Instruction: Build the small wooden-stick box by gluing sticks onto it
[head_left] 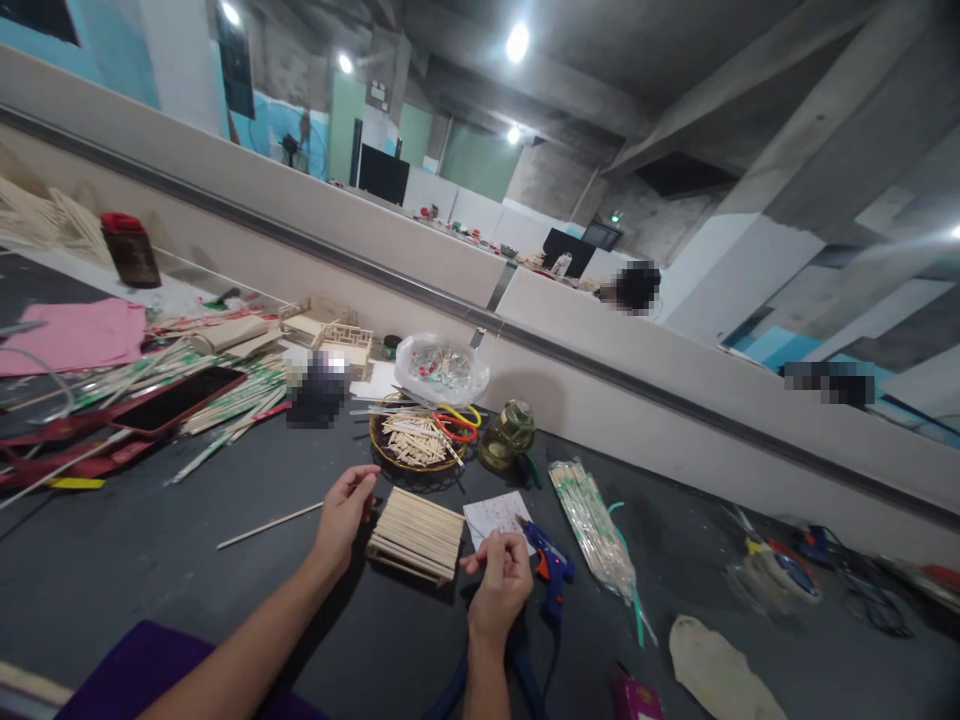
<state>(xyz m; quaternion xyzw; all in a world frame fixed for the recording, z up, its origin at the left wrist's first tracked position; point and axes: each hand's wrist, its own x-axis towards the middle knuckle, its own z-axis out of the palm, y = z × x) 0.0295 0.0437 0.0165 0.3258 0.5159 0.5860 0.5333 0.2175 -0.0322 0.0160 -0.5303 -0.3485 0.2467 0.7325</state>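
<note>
A small rack-like piece built of wooden sticks [416, 535] rests on the dark table between my hands, its top a row of sticks laid side by side. My left hand [346, 515] is at its left edge, thumb and forefinger close together; whether anything is between them is too small to see. A single loose stick [270, 526] lies by my left wrist. To the right of the piece, my right hand [501, 580] is curled, thumb against the fingers, and whatever it may hold is hidden. Beside it lies a blue glue gun [555, 575] on a white paper [491, 510].
Behind the piece stand a basket of short sticks [412, 445], scissors [457, 425], a glass jar [510, 435] and a plastic-lined bowl [442, 370]. Bagged sticks [596, 530] and a tape dispenser [780, 575] lie right. A phone [180, 398] and pink cloth [82, 335] are left.
</note>
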